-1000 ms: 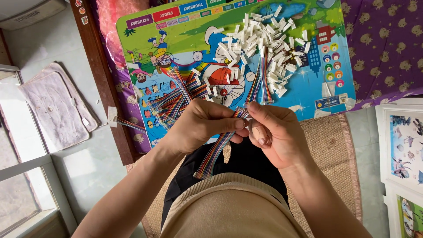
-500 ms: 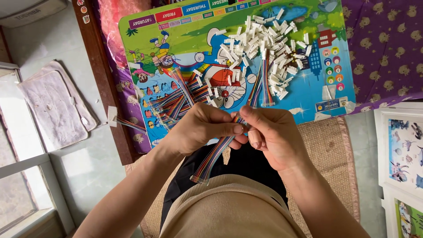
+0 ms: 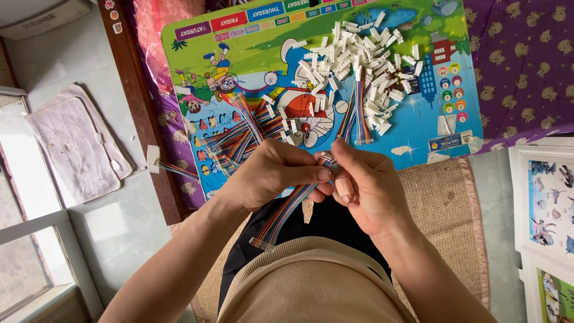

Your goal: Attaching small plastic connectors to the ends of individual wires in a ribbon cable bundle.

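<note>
A grey cloth (image 3: 75, 149) lies on the pale floor (image 3: 125, 233) at the far left, well apart from the work. A dark wooden strip (image 3: 140, 113) runs down beside the left edge of the colourful cartoon board (image 3: 418, 125). Near the board's lower left corner sits a loose heap of rainbow wires (image 3: 239, 134); toward its upper right, a pile of small white connectors (image 3: 365, 57) spreads nearly to the top edge, with one wire bundle (image 3: 360, 113) lying straight below it. The blue right part of the board is mostly bare.

Just off the board's near edge, both hands meet above the lap. The left hand (image 3: 272, 173) has its fingers pinched on the upper end of a rainbow ribbon cable (image 3: 287, 209), which hangs down-left to a row of pins. The right hand (image 3: 365, 185) touches it, fingers curled and clamped on the same cable end. A woven mat (image 3: 445, 209) lies under the right forearm, and picture sheets (image 3: 547, 203) line the right edge.
</note>
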